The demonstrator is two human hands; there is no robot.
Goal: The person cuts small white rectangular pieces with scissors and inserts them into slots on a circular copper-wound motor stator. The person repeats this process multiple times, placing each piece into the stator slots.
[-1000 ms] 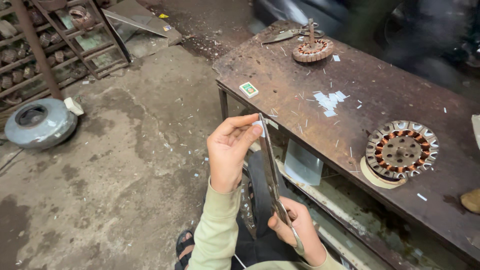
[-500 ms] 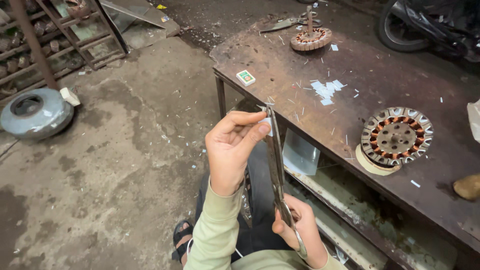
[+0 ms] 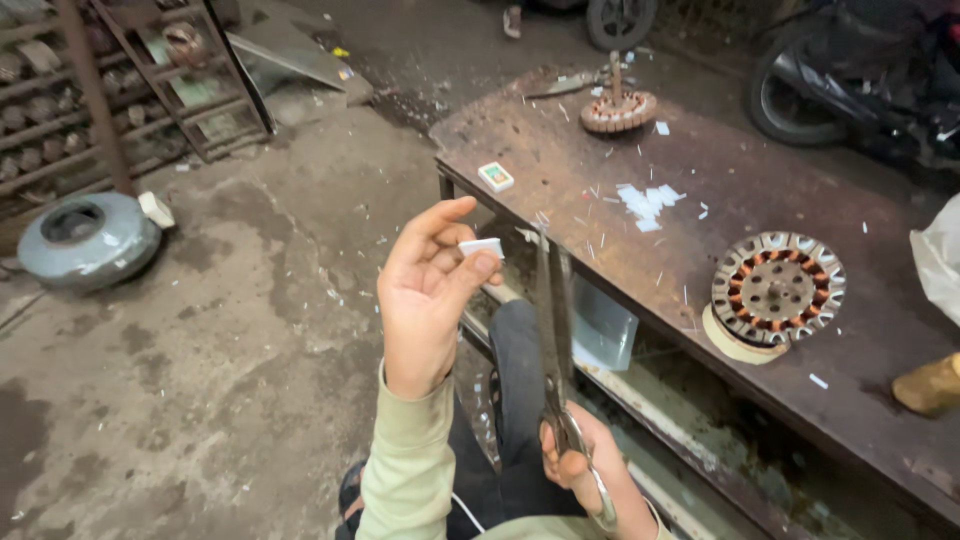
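Right hand (image 3: 590, 475): nearest, just off the table's near edge — closed round the handles of the scissors (image 3: 553, 330), blades pointing up and nearly together.
Left hand (image 3: 425, 290): left of the table's near corner, thumb and fingers pinching a white slip (image 3: 482, 247) beside the blades.
Table (image 3: 720, 190): rusty, strewn with white scraps (image 3: 645, 200).
Stator (image 3: 778, 290): on the table's right part, copper windings showing.
Rotor (image 3: 618, 108): at the table's far end.
Fan housing (image 3: 85, 238): on the floor — well left of the table.

Dim, even daylight, soft shadows, sharp centre (corners slightly blurred, stretched)
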